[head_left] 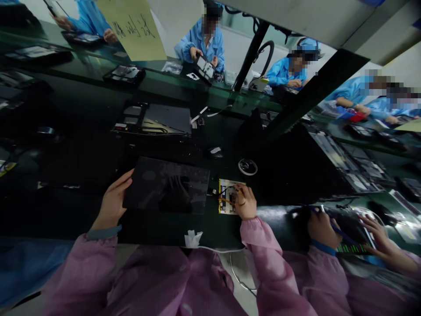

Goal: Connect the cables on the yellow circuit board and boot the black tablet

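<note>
A dark, glossy screen panel (pixel 167 186) lies flat on the bench in front of me. My left hand (pixel 113 199) grips its left edge, with the thumb hidden and the fingers along the side. To the right of the panel rests a flat, pale battery-like pack (pixel 226 208) with yellow edges. A thin black cable (pixel 224 191) and an orange strip run across it. My right hand (pixel 246 202) is over the pack's right side, its fingers curled together where the cable ends. What the fingertips pinch is too small to make out.
Behind the panel sit an opened device (pixel 167 118), a black mouse (pixel 215 152) and a round metallic object (pixel 247 166). White tape (pixel 193 238) hangs at the front edge. A co-worker's hands (pixel 324 228) work at right. A dark post (pixel 315 94) slants across; people in blue sit opposite.
</note>
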{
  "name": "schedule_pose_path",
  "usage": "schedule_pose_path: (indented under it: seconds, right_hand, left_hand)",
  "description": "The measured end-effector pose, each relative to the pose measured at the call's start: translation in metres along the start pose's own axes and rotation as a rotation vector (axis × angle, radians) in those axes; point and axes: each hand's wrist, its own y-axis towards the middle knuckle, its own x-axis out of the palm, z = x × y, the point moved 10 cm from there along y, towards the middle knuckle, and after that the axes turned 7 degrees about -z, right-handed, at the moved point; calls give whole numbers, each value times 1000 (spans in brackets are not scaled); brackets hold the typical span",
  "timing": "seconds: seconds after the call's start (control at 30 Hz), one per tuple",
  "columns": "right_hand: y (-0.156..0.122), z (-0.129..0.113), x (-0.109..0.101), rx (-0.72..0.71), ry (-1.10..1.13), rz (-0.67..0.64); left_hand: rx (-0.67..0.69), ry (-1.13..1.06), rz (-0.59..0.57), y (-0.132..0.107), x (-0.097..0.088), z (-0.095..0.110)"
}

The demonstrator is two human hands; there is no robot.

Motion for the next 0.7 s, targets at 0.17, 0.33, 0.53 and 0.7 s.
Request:
schedule_pose_path:
  seconds: [0.17,0.33,0.53,0.7]
  right_hand:
    - [0,0,0,1,-10,1]
    - [-2,3,4,4,-9,-2]
    - [-4,6,7,12,14,-18]
    - [-3,6,7,11,11,-29]
  left_hand:
    - [-16,-78,20,0,0,-2]
    - [-218,-364,78,-1,4,-11]
    - [-246,-368,103,-2,4,0]
    - [-163,-310,71,-2,3,2]
